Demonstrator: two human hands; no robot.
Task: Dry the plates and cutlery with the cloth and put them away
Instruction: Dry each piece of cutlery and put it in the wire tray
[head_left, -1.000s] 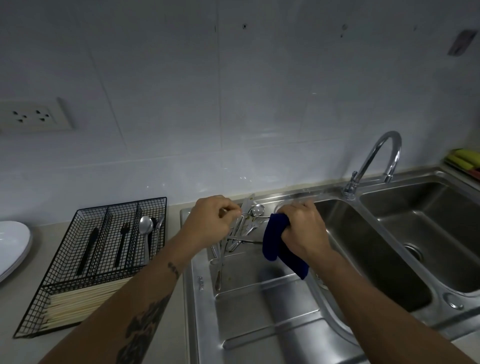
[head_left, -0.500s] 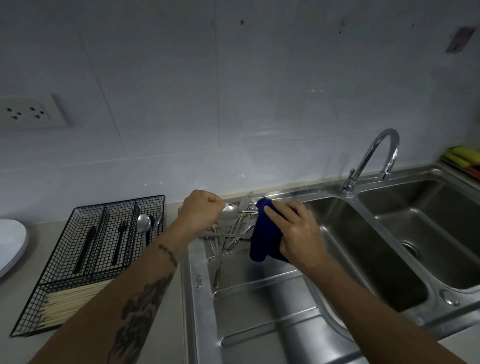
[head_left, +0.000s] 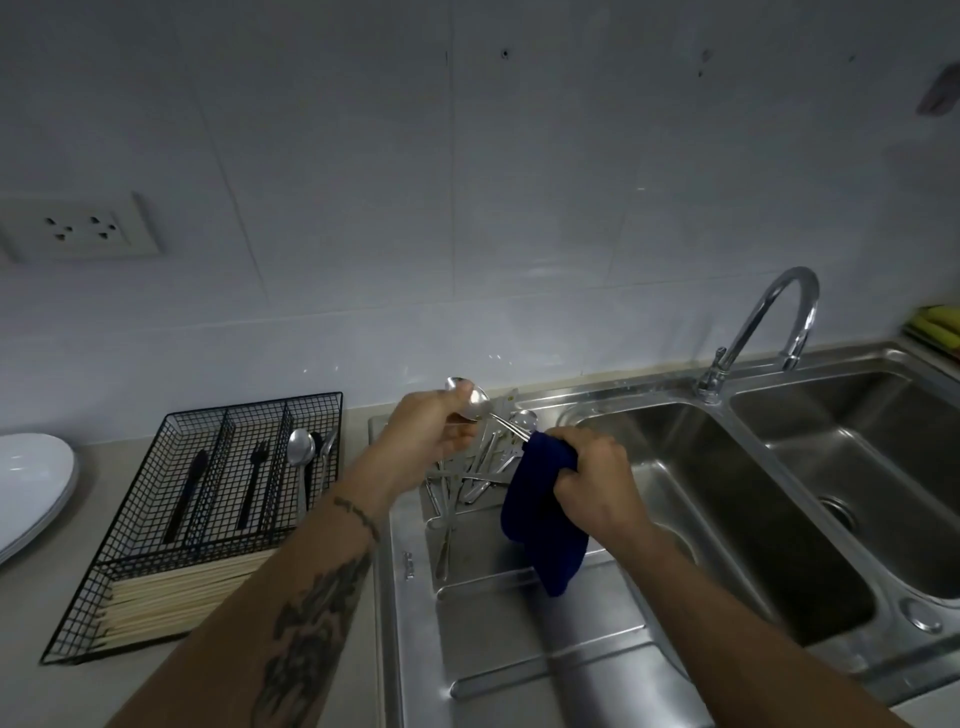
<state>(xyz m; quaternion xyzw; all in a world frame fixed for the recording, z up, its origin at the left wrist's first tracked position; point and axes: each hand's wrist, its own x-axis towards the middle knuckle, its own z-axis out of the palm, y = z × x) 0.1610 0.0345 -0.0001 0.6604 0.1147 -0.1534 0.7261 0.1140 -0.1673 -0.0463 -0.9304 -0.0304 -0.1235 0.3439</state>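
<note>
My left hand grips the bowls of two metal spoons above the sink's draining board. Their handles run right into the dark blue cloth, which my right hand squeezes around them. Under the hands a heap of wet cutlery lies on the draining board. The black wire cutlery tray on the left holds a silver spoon, dark utensils and a bundle of pale chopsticks. White plates are stacked at the far left edge.
A double steel sink with a curved tap fills the right side. Yellow-green sponges lie at the far right. A wall socket sits on the tiled wall above the grey countertop.
My left hand has lifted the spoons higher and to the left. My right hand slid the cloth down the handles and now clenches it lower, with more cloth hanging down.
</note>
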